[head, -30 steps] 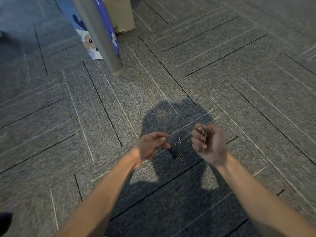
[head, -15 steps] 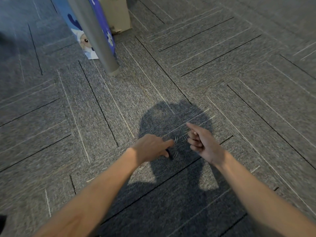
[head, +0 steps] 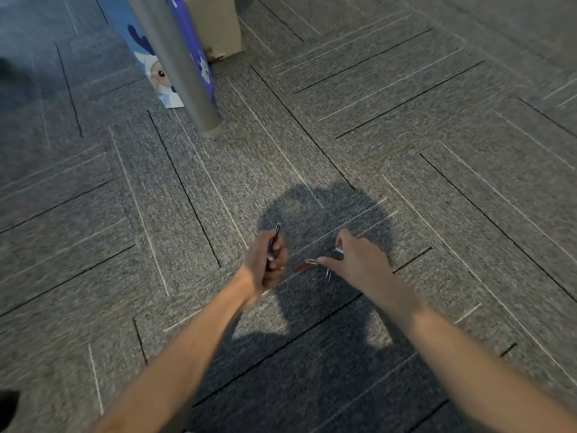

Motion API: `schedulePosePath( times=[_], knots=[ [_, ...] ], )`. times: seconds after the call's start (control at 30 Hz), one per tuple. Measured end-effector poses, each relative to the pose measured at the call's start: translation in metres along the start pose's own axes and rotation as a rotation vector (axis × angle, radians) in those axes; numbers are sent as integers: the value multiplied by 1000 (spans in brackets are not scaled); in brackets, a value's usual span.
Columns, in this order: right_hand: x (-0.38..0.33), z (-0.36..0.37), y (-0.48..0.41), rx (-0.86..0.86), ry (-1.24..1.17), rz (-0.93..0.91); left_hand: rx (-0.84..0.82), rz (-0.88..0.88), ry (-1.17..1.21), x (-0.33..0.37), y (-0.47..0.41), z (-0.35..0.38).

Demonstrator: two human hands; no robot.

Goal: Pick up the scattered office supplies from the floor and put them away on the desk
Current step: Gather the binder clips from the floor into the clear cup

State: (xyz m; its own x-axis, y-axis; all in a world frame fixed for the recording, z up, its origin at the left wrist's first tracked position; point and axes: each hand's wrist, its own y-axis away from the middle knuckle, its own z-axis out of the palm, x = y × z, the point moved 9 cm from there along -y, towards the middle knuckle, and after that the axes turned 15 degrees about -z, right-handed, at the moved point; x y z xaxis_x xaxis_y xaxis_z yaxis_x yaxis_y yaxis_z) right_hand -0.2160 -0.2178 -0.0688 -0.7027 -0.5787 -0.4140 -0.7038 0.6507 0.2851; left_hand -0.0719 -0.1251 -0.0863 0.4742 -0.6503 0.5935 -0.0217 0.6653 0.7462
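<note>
left hand (head: 268, 267) fisted round slim dark purple pen (head: 276, 233), tip up, clear of grey carpet tile floor (head: 437, 135). right hand (head: 359, 260) down among silver wire paper clips (head: 327, 272) lying on the carpet, thumb at one; can't tell its grip. blue cartoon-reindeer bag (head: 150, 67) behind grey metal desk leg (head: 184, 89), print too blurred to read.

Pen (head: 274, 237) lifted; paper clips (head: 310, 261) loose on carpet (head: 187, 276).
Pen: dark purple barrel, silvery tip. It is gripped in the left hand (head: 268, 267), near upright, with the tip up and tilted slightly right, clear of the carpet. Clips: thin silver wire, at least two lying flat in the shadowed patch mid-carpet, close together, one touching the right hand (head: 362, 260) thumb tip. A blurred silvery piece (head: 338, 252) is pinched in that hand.
</note>
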Motion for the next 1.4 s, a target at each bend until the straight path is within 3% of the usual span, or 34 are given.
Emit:
schedulePosePath(
  times=[0.07, 0.17, 0.27, 0.3, 0.37, 0.43, 0.53, 0.6, 0.67, 0.8, 1.0, 1.4],
  knots=[
    [-4, 3, -4, -17, 0, -47, 100, 15, -155, 4, 1, -10],
    [-4, 10, -8, -62, -34, -104, 340, 113, -834, 18, 1, -12],
    [-1, 16, -10, -142, -84, -99, 415, 198, -1444, 17, -1, 1],
    [1, 17, -11, -143, -177, -79, 431, 241, -1563, 17, 0, 6],
    [1, 18, -8, -90, -609, -27, 452, 303, -1618, 20, 0, 12],
    [-5, 9, -3, 24, -1167, -40, 388, 295, -1345, 23, 0, 17],
    [-10, -8, 5, 160, -1745, -82, 93, 205, -591, 20, 2, 20],
    [-10, -11, 7, 198, -1863, -88, -146, 129, -75, 20, 9, 24],
    [-10, -11, 7, 204, -1823, -95, -270, 131, 200, 29, 17, 27],
    [-19, -5, 2, 141, -1758, -41, -347, 175, 363, 42, 24, 33],
    [-27, -1, -2, 71, -1675, 13, -322, 167, 390, 47, 25, 38],
    [-21, 2, -4, 82, -1690, 8, -319, 115, 564, 37, 7, 38]
  ],
)
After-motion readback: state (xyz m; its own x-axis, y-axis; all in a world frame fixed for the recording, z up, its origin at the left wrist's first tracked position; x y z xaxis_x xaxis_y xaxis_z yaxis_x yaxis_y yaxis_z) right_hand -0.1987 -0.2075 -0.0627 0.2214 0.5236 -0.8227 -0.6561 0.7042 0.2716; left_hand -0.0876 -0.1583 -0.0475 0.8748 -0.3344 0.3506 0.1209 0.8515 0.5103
